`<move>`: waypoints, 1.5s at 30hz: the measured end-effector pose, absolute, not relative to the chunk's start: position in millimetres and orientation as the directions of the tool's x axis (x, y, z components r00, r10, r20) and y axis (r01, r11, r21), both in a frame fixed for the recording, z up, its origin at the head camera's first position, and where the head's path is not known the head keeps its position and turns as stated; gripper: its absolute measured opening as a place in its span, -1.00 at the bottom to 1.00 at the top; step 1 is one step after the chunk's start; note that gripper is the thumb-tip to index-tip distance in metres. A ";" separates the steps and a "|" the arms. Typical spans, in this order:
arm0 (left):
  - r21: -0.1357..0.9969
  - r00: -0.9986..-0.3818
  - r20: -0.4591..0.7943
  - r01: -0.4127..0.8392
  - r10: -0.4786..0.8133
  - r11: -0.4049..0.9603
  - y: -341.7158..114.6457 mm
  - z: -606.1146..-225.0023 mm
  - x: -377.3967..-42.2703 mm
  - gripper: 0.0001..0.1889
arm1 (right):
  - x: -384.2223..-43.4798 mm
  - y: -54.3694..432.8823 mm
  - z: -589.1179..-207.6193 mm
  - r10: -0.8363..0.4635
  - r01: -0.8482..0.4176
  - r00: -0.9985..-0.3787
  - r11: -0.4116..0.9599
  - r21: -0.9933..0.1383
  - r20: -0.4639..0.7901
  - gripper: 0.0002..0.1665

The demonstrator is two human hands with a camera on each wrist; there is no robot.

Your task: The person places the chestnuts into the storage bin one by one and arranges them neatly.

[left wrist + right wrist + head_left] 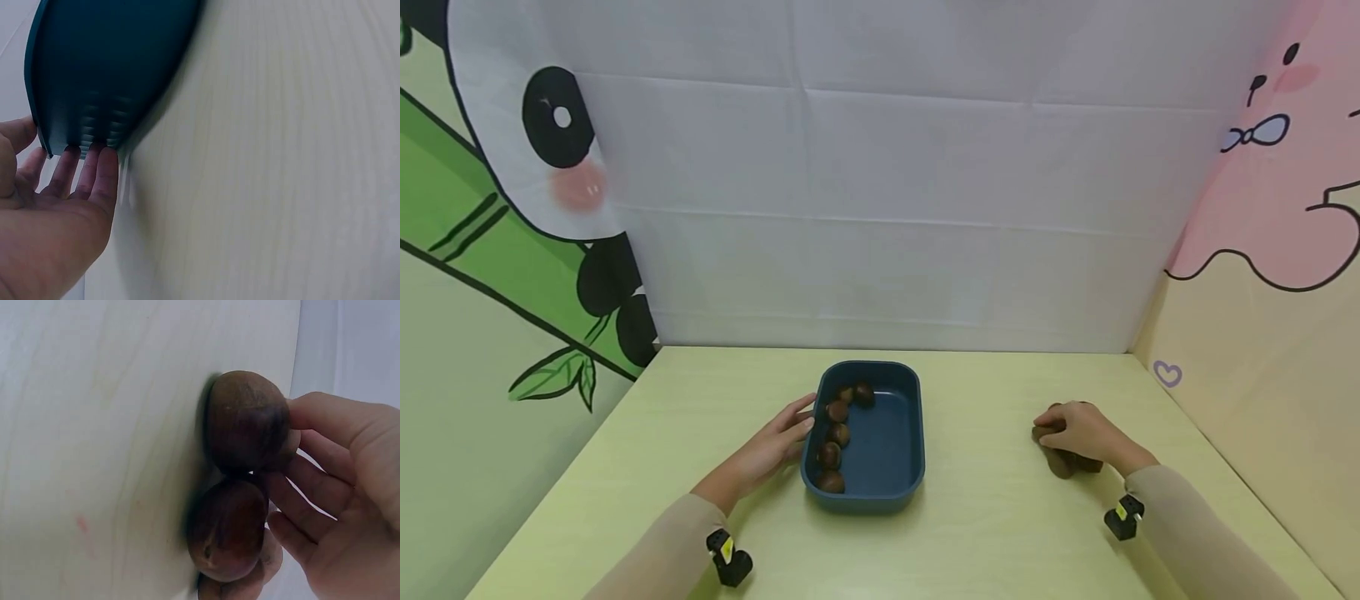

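Chestnuts (226,531) under curled right hand (1084,429), one gripped; left hand (767,452), fingers extended, touches blue box (886,450)

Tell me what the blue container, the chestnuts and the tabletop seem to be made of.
Blue container: probably plastic, satin; smooth, evenly coloured walls with rounded corners.
Chestnuts: apparently natural shell, softly glossy; brown skins with highlights and duller, paler patches.
Tabletop: wood or wood-look laminate; fine grain lines show, but which is unclear.

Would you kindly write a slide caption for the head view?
Left hand touches a blue tray of chestnuts; right hand touches loose chestnuts on the pale table.
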State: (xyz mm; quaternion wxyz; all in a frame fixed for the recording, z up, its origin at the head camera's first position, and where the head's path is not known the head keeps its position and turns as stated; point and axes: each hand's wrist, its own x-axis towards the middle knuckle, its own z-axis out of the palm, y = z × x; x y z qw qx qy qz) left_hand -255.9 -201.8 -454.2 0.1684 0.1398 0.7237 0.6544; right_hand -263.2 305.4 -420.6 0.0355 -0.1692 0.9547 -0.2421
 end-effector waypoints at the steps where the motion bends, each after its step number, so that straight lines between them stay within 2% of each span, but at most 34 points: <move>1: 0.994 -0.905 -0.063 -0.020 0.421 0.105 -201.7 -454.4 -256.1 -0.35 | -263.4 304.7 -420.5 -0.337 -0.301 -0.941 0.827 -0.475 0.010 -0.65; 7: 0.993 -0.905 -0.073 -0.026 0.419 0.115 -201.6 -454.6 -257.2 -0.36 | -265.4 293.4 -408.7 -0.350 -0.303 -0.937 0.797 -0.522 0.009 -0.59; 15: 0.993 -0.905 -0.074 -0.027 0.419 0.118 -201.0 -454.8 -257.6 -0.35 | -279.0 259.3 -375.2 -0.420 -0.384 -0.906 0.752 -0.535 0.059 -0.58; 21: 0.993 -0.903 -0.078 -0.032 0.422 0.116 -201.4 -456.2 -258.3 -0.35 | -289.0 215.6 -344.9 -0.478 -0.419 -0.877 0.709 -0.567 0.051 -0.57; 27: 0.993 -0.900 -0.086 -0.045 0.428 0.105 -202.1 -455.4 -257.9 -0.36 | -299.8 161.3 -321.3 -0.575 -0.468 -0.817 0.607 -0.643 0.051 -0.56; 33: 0.993 -0.899 -0.080 -0.034 0.431 0.114 -202.4 -453.5 -257.3 -0.36 | -313.8 115.5 -323.0 -0.630 -0.451 -0.775 0.509 -0.733 0.038 -0.57; 38: 0.996 -0.876 -0.060 -0.021 0.479 0.086 -203.8 -452.8 -257.1 -0.37 | -322.2 86.4 -337.1 -0.641 -0.424 -0.767 0.493 -0.760 0.012 -0.56; 45: 0.995 -0.890 -0.076 -0.036 0.449 0.096 -202.8 -451.6 -256.4 -0.35 | -328.4 62.4 -364.2 -0.571 -0.298 -0.821 0.464 -0.834 -0.025 -0.59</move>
